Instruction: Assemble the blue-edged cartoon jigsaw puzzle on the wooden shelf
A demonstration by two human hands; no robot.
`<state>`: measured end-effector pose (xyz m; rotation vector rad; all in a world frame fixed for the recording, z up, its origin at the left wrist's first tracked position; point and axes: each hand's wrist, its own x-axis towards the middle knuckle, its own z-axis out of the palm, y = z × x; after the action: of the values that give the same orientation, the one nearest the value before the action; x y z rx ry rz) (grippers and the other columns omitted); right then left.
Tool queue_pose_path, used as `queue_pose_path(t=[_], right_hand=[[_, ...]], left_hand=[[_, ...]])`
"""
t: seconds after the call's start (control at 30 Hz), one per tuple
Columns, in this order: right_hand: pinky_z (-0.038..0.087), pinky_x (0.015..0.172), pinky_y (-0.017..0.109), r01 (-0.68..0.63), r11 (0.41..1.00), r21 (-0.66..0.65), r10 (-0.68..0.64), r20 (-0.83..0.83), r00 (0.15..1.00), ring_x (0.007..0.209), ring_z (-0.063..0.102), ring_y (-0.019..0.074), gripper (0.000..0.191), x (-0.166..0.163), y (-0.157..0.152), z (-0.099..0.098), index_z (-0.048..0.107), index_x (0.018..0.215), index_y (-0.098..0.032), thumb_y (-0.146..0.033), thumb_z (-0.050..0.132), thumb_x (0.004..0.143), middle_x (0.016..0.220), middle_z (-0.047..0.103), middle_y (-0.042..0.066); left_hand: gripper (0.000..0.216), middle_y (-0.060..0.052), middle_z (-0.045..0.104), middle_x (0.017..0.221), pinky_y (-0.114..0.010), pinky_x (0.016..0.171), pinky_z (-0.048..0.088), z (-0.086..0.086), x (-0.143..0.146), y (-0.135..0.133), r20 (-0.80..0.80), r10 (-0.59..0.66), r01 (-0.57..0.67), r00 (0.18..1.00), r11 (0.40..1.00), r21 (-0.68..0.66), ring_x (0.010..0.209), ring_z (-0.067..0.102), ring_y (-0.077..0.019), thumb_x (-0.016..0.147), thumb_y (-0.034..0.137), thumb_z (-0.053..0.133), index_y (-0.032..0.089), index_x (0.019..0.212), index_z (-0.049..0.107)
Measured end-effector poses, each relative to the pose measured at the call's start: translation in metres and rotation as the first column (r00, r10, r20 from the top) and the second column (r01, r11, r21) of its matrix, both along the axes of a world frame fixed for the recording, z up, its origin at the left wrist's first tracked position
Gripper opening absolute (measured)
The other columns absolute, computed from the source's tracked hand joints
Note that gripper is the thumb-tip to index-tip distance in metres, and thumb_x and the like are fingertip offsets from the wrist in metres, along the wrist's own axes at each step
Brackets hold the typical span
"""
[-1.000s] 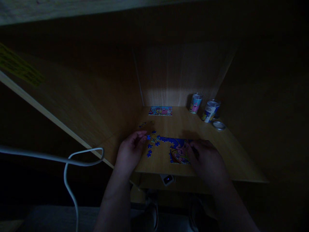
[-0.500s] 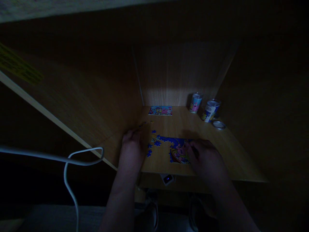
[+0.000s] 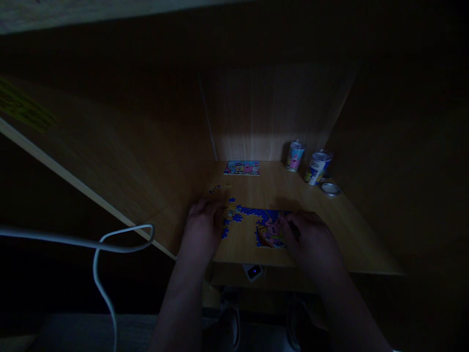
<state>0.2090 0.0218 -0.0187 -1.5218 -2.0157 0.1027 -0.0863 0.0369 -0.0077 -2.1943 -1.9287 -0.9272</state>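
A partly built blue jigsaw puzzle with a pink figure lies near the front of the wooden desk. My right hand rests on its right part, fingers bent down onto the pieces. My left hand lies on the desk beside several loose blue pieces, fingers curled; the dim light hides whether it holds one. A few more small pieces sit further back on the left.
A colourful reference picture lies at the back of the desk. Two printed cans and a round lid stand at the back right. Wooden partition walls enclose the desk. A white cable loops at left.
My left hand has drawn back from the loose pieces toward the desk's left edge and now lies lower with fingers curled. My right hand has stayed on the puzzle.
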Motion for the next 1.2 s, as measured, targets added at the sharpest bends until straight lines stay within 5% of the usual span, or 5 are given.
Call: queue_pose_path(t=[0.2,0.53,0.97,1.07,1.2], right_hand=[[0.049,0.088,0.043,-0.005,1.000,-0.018,0.005,-0.002,1.000,0.096,0.068,0.0283,0.027,-0.001,-0.001,0.000,0.071,0.094,-0.024,-0.039,0.055,0.111,0.095,0.076,0.008],[0.049,0.084,0.043,0.004,1.000,0.014,-0.004,0.007,1.000,0.091,0.067,0.0284,0.031,-0.001,0.000,0.001,0.070,0.091,-0.024,-0.040,0.054,0.112,0.090,0.075,0.008],[0.049,0.086,0.042,0.001,1.000,-0.011,-0.001,0.017,1.000,0.094,0.068,0.0283,0.028,-0.002,-0.001,0.003,0.070,0.093,-0.025,-0.039,0.054,0.112,0.093,0.076,0.008],[0.049,0.087,0.042,-0.002,1.000,-0.004,0.002,0.012,1.000,0.093,0.068,0.0280,0.029,-0.002,-0.001,0.003,0.071,0.094,-0.025,-0.038,0.054,0.112,0.094,0.077,0.008],[0.049,0.086,0.043,-0.002,1.000,0.017,0.002,0.007,1.000,0.094,0.068,0.0291,0.029,-0.001,0.000,0.001,0.071,0.093,-0.024,-0.038,0.054,0.111,0.095,0.077,0.009]], left_hand=[[0.057,-0.014,0.074,0.124,-0.047,0.106,0.061,-0.003,-0.005,0.000,0.047,0.060,-0.060,0.997,0.998,0.007,0.115,0.071,-0.0324,0.075,-0.005,0.054,0.017,0.121,0.079],[0.025,-0.017,0.074,0.129,-0.056,0.113,0.056,-0.002,0.004,0.001,-0.049,0.012,-0.011,0.999,1.000,0.010,0.119,0.068,-0.0366,0.106,0.033,0.064,0.021,0.118,0.082],[0.011,-0.016,0.075,0.116,-0.054,0.107,0.058,-0.002,0.000,0.006,0.042,0.018,-0.016,0.999,0.999,-0.044,0.112,0.069,-0.0351,0.100,0.023,0.066,0.020,0.092,0.074],[0.018,-0.017,0.074,0.119,-0.053,0.108,0.059,0.006,0.003,0.001,0.115,0.052,-0.056,0.992,0.998,0.032,0.113,0.070,-0.0345,0.104,0.022,0.057,0.018,0.099,0.075],[0.032,-0.016,0.074,0.118,-0.052,0.103,0.061,0.038,0.006,-0.031,0.172,0.111,-0.145,0.979,0.970,0.197,0.114,0.073,-0.0331,0.108,0.020,0.044,0.018,0.121,0.073]])
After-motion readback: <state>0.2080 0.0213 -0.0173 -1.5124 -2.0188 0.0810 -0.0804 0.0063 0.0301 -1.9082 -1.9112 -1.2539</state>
